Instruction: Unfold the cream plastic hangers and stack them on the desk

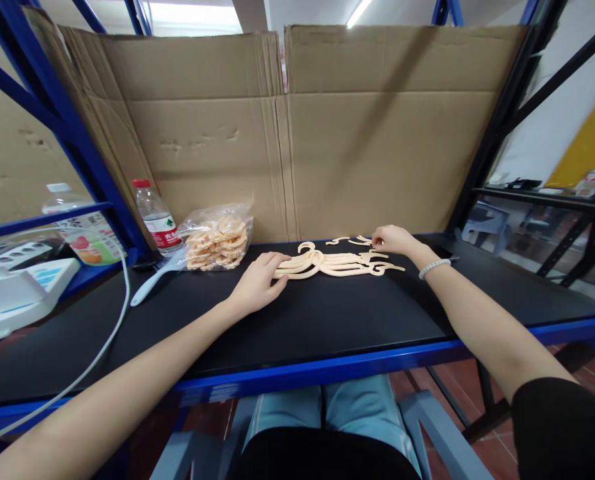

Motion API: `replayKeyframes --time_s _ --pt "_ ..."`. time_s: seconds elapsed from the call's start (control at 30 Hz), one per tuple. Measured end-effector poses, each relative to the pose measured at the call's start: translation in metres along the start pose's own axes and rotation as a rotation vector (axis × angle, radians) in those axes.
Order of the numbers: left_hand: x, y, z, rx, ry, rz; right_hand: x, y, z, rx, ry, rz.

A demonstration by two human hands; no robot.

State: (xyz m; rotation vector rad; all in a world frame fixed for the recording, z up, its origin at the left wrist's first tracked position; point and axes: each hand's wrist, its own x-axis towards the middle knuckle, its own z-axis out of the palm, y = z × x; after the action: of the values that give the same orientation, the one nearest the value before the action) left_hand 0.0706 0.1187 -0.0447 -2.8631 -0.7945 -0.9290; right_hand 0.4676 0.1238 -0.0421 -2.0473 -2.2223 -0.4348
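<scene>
Pale cream curved strips [344, 264] lie side by side on the black tabletop, with a ring-like curl and hooked ends among them. My left hand [260, 283] rests at their left end, thumb apart from the fingers, touching the strips without gripping them. At the right end is my right hand [393, 240], fingertips pinched together near the strip ends. What the pinch holds, if anything, is too small to make out. Just behind the row lies a small loose wavy piece [337, 241], and another short piece [362, 240] is close to my right fingers.
Left of the strips sits a clear bag [217, 237] of beige pieces, beside a light blue-handled brush [157, 277] and a red-capped bottle [157, 220]. A white power strip [17, 297] and cable occupy the far left. Cardboard [202, 133] walls the back; a dark flat object [444, 253] lies behind my right wrist.
</scene>
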Motion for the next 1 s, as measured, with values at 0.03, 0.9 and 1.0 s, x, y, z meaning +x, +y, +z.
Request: replayKeyframes --time_s 0.03,0.9,1.0 --pt "0.0 0.0 0.0 0.002 -0.002 0.004 0.0 0.001 0.001 0.007 -0.015 -0.005" --pt "0.001 0.034 0.016 -0.772 -0.182 -0.277 -0.021 -0.084 -0.061 1.238 0.29 0.072" --pt "0.001 0.041 0.021 -1.039 -0.068 -0.465 -0.026 -0.144 -0.051 1.55 0.05 0.01"
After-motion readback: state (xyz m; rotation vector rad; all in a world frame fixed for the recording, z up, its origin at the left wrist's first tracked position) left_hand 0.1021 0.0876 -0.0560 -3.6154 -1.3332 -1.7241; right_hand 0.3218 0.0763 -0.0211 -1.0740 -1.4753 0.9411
